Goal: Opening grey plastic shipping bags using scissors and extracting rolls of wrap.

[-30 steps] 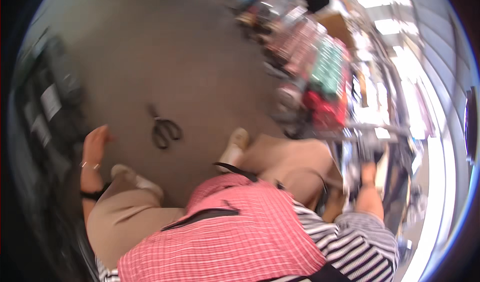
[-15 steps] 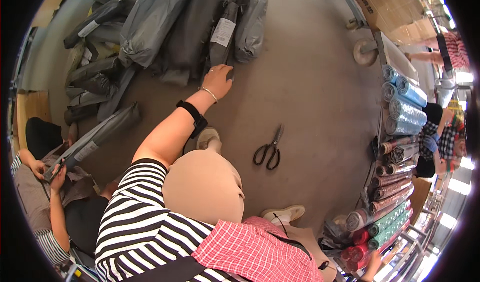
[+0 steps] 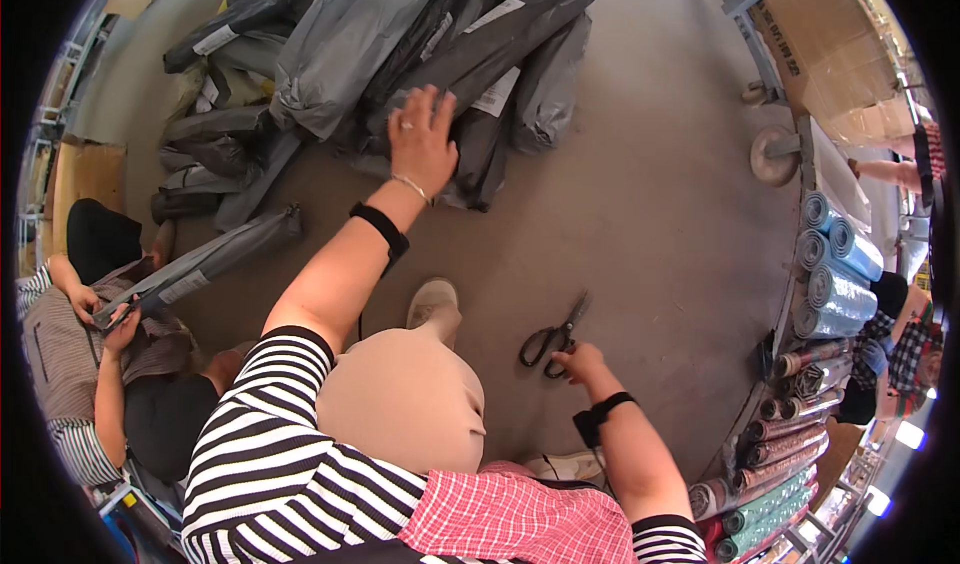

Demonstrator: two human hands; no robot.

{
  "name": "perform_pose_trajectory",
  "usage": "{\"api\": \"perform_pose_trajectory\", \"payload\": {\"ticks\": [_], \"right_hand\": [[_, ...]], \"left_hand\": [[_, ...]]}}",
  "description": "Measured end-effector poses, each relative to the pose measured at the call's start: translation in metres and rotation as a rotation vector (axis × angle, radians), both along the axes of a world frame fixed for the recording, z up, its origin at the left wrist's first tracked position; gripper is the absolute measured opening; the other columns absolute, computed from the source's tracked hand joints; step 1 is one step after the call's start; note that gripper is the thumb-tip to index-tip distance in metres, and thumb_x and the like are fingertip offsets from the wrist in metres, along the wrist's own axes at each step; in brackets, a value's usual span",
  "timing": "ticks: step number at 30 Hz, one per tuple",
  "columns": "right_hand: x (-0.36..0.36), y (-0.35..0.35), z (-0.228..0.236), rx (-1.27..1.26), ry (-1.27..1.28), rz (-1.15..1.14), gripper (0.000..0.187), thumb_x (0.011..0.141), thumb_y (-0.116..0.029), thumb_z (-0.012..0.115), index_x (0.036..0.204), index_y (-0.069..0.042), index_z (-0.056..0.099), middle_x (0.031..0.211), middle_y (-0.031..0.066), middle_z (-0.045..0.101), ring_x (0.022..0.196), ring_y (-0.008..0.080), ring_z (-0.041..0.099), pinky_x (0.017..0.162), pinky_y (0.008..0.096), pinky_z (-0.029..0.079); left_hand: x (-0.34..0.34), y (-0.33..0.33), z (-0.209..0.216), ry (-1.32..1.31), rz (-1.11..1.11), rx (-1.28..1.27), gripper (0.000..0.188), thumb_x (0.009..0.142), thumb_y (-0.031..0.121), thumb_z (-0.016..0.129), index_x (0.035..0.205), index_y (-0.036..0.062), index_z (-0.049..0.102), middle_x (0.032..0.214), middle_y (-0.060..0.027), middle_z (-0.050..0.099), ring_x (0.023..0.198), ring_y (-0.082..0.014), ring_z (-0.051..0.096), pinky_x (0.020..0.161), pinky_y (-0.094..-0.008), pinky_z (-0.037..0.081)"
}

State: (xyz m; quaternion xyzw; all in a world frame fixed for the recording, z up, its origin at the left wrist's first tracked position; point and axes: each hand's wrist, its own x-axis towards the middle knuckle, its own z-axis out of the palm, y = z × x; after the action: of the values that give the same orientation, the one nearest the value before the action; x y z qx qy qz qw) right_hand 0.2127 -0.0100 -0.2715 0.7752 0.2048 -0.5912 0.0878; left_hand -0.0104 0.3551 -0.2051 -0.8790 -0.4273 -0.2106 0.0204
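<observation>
My left hand (image 3: 422, 146) is spread, its fingertips over the near end of a dark grey plastic-wrapped roll (image 3: 490, 46) that lies slantwise on top of the pile. Whether the fingers touch it I cannot tell. Under that roll, another grey wrapped roll with a white label (image 3: 494, 94) shows in part. Lower right, my right hand (image 3: 580, 362) has its fingers closed on one handle loop of black-handled scissors (image 3: 552, 332). The blades point up and away, over the brown floor.
More grey wrapped rolls (image 3: 340, 49) are heaped at the far left. A person at the left holds a grey wrapped roll (image 3: 200, 271). On the right stands a cart with blue rolls (image 3: 840, 274) and several patterned rolls (image 3: 785, 452), near a caster wheel (image 3: 774, 156).
The slanting roll now lies across the pile's top, and my left hand has gone from closed to spread. My right hand has come in and taken hold of the scissors' handle. The view has shifted.
</observation>
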Motion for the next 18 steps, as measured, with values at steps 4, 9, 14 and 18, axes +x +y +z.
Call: {"api": "perform_pose_trajectory", "payload": {"ticks": [4, 9, 14, 18], "right_hand": [[-0.039, -0.019, -0.043, 0.14, -0.182, 0.051, 0.054, 0.077, -0.037, 0.077, 0.106, 0.006, 0.061, 0.091, 0.019, 0.069, 0.075, 0.0279, 0.07, 0.063, 0.0383, 0.056], [-0.057, -0.006, -0.013, 0.158, -0.42, -0.014, 0.058, 0.069, -0.035, 0.083, 0.102, 0.006, 0.058, 0.102, 0.0247, 0.066, 0.099, 0.0384, 0.064, 0.083, 0.0431, 0.052], [-0.059, -0.009, -0.01, 0.171, -0.49, -0.105, 0.062, 0.067, -0.033, 0.084, 0.105, 0.007, 0.056, 0.102, 0.0255, 0.065, 0.099, 0.0398, 0.063, 0.083, 0.0424, 0.052], [-0.064, -0.012, -0.013, 0.201, -0.539, -0.137, 0.052, 0.069, -0.028, 0.079, 0.101, 0.006, 0.058, 0.1, 0.0256, 0.066, 0.097, 0.0401, 0.064, 0.084, 0.0426, 0.052]], "left_hand": [[-0.02, 0.052, -0.003, 0.215, 0.317, -0.286, 0.09, 0.075, 0.031, 0.075, 0.148, 0.0143, 0.025, 0.14, -0.0167, 0.041, 0.129, -0.0345, 0.041, 0.101, -0.049, 0.039], [-0.017, 0.064, 0.006, 0.364, 0.388, -0.492, 0.104, 0.068, 0.041, 0.078, 0.15, 0.0132, 0.02, 0.137, -0.0213, 0.043, 0.126, -0.0368, 0.044, 0.1, -0.0483, 0.041], [-0.019, 0.085, -0.001, 0.359, 0.336, -0.591, 0.109, 0.062, 0.044, 0.077, 0.149, 0.0066, 0.022, 0.127, -0.0245, 0.053, 0.12, -0.0389, 0.051, 0.096, -0.0435, 0.046], [-0.024, 0.077, -0.017, 0.229, 0.282, -0.772, 0.113, 0.061, 0.048, 0.077, 0.148, 0.0019, 0.022, 0.127, -0.0275, 0.053, 0.117, -0.0391, 0.054, 0.098, -0.0397, 0.046]]}}
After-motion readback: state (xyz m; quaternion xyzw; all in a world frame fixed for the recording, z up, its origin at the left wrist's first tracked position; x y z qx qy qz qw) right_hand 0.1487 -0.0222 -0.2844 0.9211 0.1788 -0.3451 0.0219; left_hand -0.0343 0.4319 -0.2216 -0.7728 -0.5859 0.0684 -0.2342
